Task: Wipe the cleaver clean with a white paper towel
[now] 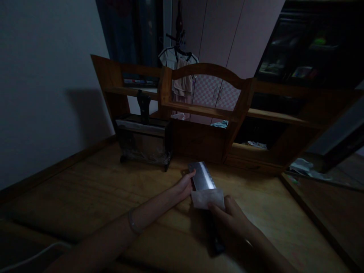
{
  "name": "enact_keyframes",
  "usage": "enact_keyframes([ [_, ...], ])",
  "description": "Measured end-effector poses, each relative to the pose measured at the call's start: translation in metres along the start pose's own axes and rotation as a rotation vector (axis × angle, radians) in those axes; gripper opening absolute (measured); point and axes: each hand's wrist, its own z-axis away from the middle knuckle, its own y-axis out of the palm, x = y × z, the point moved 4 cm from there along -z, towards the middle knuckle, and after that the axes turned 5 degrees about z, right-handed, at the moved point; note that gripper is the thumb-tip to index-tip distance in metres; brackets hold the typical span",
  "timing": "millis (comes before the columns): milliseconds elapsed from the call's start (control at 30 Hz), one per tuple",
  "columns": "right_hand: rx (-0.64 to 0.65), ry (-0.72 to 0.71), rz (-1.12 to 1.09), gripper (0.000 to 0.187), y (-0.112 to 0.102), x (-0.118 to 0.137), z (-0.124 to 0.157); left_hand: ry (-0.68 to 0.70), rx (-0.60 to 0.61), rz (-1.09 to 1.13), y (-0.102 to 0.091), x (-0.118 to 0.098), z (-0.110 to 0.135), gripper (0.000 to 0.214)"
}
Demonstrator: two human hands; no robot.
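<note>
A cleaver [202, 176] with a broad shiny blade lies angled across the middle of the head view, its black handle [215, 237] pointing back toward me. My left hand [186, 185] grips the left side of the blade, thumb on the flat face and other fingers hidden beneath. With my right hand [227, 212] I pinch a white cloth or tissue [209, 198] that lies across the lower blade near the handle. Whether the blade touches the wooden surface [148, 216] below is hard to tell in the dim light.
Behind to the left stands a dark-framed knife block [143, 140] with a black-handled tool [144, 106] sticking up from it. A wooden shelf unit [199, 110] runs along the back. A white wall [57, 83] closes the left side, and a pale cable [42, 252] lies lower left.
</note>
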Motion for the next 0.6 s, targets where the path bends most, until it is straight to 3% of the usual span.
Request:
enact_keyframes([
  [100,0.048,0.026,0.012,0.048,0.000,-0.001,0.000,0.004,-0.074,-0.004,0.002,-0.001,0.004,0.030],
  [333,0.066,0.141,-0.076,0.046,-0.007,-0.003,-0.001,-0.004,-0.060,0.012,0.007,-0.002,0.005,0.030],
  [600,-0.026,0.307,-0.601,0.040,-0.011,-0.007,-0.014,0.013,-0.049,0.003,0.001,0.000,-0.003,0.029],
])
